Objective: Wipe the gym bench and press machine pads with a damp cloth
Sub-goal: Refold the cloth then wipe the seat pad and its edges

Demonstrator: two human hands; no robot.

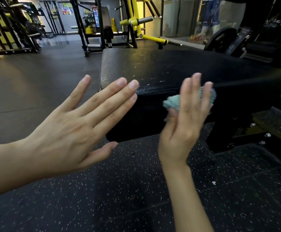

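Note:
A black padded bench (161, 67) fills the middle of the view, its top scuffed with pale marks. My right hand (186, 118) presses a crumpled blue-green cloth (173, 102) flat against the bench's near side face, fingers straight and pointing up. The cloth shows between and beside the fingers. My left hand (79, 121) hovers open with fingers spread, its fingertips at the left part of the same side face; whether they touch the pad I cannot tell.
Speckled black rubber flooring (119, 190) lies below the bench. The bench's black frame with bolts (247, 136) stands at the right. A yellow and black press machine (136, 25) stands behind, with racks (10, 30) far left and a weight plate (223, 39) at the right.

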